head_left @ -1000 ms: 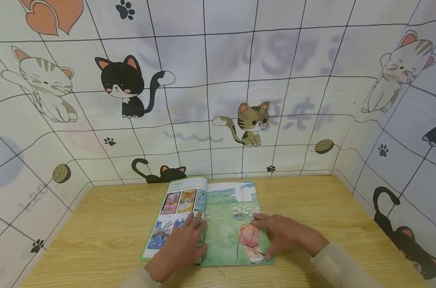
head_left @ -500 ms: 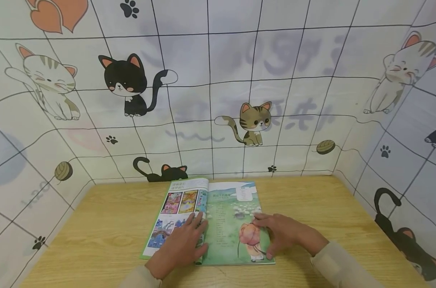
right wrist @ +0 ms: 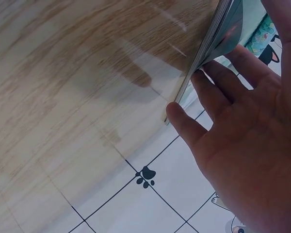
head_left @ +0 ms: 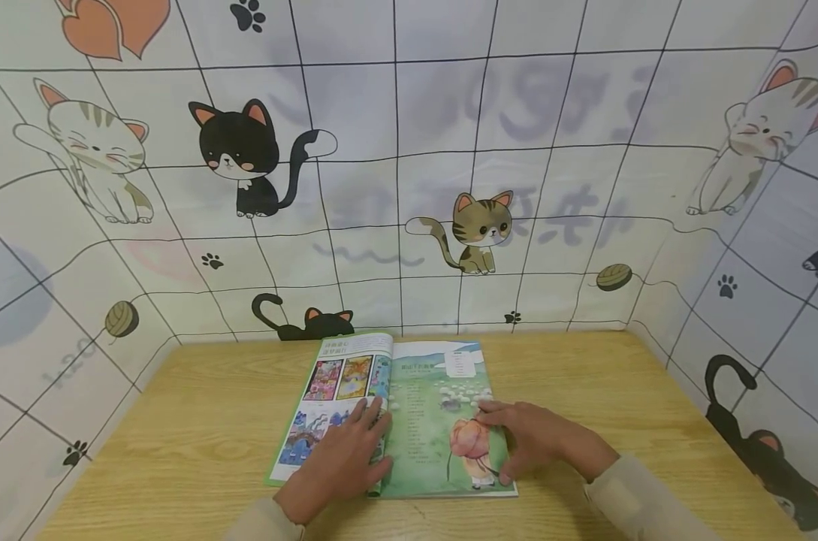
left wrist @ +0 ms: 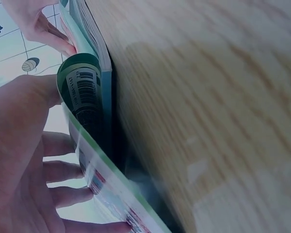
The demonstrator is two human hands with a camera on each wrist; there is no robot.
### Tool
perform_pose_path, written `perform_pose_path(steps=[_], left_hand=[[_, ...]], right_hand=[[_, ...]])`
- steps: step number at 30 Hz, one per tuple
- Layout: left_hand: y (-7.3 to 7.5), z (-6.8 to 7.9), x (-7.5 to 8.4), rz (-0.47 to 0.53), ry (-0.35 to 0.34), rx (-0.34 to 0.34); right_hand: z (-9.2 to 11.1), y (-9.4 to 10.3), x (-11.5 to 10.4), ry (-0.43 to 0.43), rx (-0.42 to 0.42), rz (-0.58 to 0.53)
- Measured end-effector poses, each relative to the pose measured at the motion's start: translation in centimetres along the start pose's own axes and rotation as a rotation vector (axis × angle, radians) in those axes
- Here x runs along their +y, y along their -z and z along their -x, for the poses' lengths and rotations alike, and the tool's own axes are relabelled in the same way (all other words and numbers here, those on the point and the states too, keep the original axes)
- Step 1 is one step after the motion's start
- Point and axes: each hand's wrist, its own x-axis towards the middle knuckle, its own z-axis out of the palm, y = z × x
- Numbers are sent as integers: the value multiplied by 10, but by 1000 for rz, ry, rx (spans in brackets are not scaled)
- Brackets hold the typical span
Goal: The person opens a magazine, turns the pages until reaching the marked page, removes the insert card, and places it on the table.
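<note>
A magazine (head_left: 415, 428) lies spread on the table, with small pictures on its left page and a green painted page with a pink flower on the right. My left hand (head_left: 344, 458) rests on the left page beside the fold, fingers extended. The left wrist view shows that page's side bowed up, with a barcode (left wrist: 82, 87) on its underside. My right hand (head_left: 533, 436) touches the right page's outer edge, thumb near the lower corner. Close up in the right wrist view, fingers of the right hand (right wrist: 247, 121) meet the edge of the page stack.
The wooden table (head_left: 199, 406) reaches back to a white sheet wall (head_left: 354, 188) printed with grid lines and cartoon cats. Similar walls stand at the left and right sides. The magazine's far edge lies close to the back wall.
The head view has shifted slightly, so the wall drawings sit a little further right. Both hands and the magazine keep the same places on the table.
</note>
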Motion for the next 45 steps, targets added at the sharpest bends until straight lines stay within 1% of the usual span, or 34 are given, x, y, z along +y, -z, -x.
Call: perform_pose_path(steps=[6, 11, 13, 17, 23, 28, 37, 41, 45], left_hand=[[0, 0, 1, -20, -1, 0], [0, 0, 4, -28, 12, 5], [0, 1, 6, -25, 23, 1], [0, 0, 11, -51, 42, -18], [0, 1, 14, -94, 34, -19], [-1, 1, 13, -119, 14, -4], [1, 2, 13, -94, 27, -29], [5, 3, 12, -110, 14, -3], [7, 2, 11, -155, -17, 35]], right_hand=[[0, -1, 3, 7, 9, 6], [-2, -2, 5, 5, 5, -11], [-2, -2, 5, -7, 1, -22], [-1, -1, 3, -29, -4, -46], [0, 0, -1, -59, -7, -91], [-1, -1, 1, -57, -7, -94], [0, 0, 3, -16, -3, -74], [2, 3, 2, -2, 19, -75], [4, 7, 1, -23, 25, -107]])
